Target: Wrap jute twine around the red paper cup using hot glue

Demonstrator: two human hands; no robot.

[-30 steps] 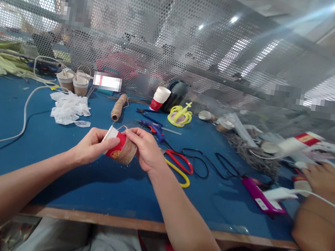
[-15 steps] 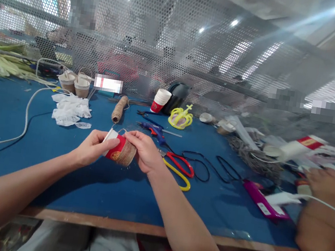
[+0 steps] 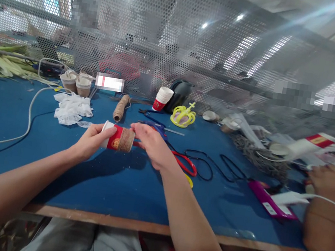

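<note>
My left hand [image 3: 91, 140] is closed around the rim end of a red and white paper cup [image 3: 114, 142], which lies sideways above the table. Brown twine [image 3: 126, 140] is wound in rows round the cup's base end. By that base is my right hand [image 3: 154, 144], its fingers stretched out; whether the fingertips touch the cup I cannot tell. Just beyond the cup stands a roll of twine [image 3: 121, 108]. A blue glue gun [image 3: 160, 130] and red and yellow scissors [image 3: 189, 164] are partly hidden behind my right hand and forearm.
On the blue table [image 3: 96, 190] are crumpled white gloves [image 3: 73, 109], stacked paper cups [image 3: 163, 98], a yellow crown [image 3: 183, 115] and a purple box [image 3: 270, 200]. White and black cables cross it. At the right a co-worker's hand [image 3: 328, 180] rests among cups and grey cord [image 3: 261, 157].
My right hand has moved off the twine to the right, its fingers now straightened. The cup has turned more level in my left hand. The scissors' blades and yellow handle are more covered.
</note>
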